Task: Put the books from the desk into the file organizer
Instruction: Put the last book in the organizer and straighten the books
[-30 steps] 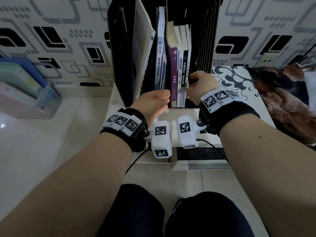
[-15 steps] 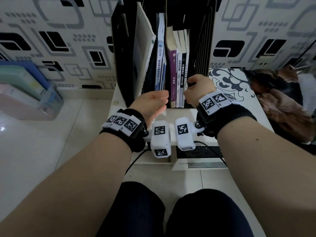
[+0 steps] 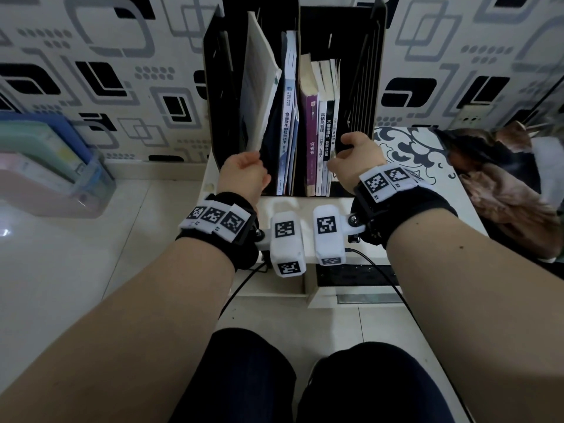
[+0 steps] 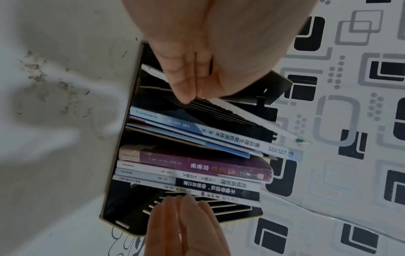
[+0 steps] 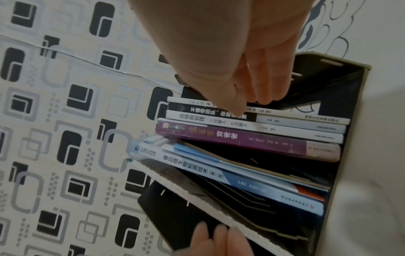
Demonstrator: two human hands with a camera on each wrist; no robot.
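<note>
While the left hand (image 3: 242, 175) sat just left of centre in the head view, its fingers (image 4: 186, 81) were curled against the lower edge of a thin pale book (image 3: 259, 83) that leaned tilted in the left compartment of the black file organizer (image 3: 218, 87); whether they truly pinched the book or only touched it could not be told. The right hand (image 3: 355, 158), just right of centre, had its fingers (image 5: 263, 83) bent over the front edge of the organizer's right wall, its thumb lying against the spines of the outermost books there.

Between the two hands, in the upper middle of the frame, the books stood upright inside the organizer: a blue-and-white book (image 3: 288, 117) with thinner blue ones beside it in the left compartment, and a purple book (image 3: 311, 138), a white-spined book (image 3: 322, 129) and a black-spined book (image 3: 329, 132) packed together in the right one.

The organizer stood on a white desk (image 3: 427, 184) against patterned wallpaper (image 3: 91, 71). At the left edge of the frame lay a stack of pastel folders (image 3: 45, 154), and at the right edge a brown cloth (image 3: 503, 184).
</note>
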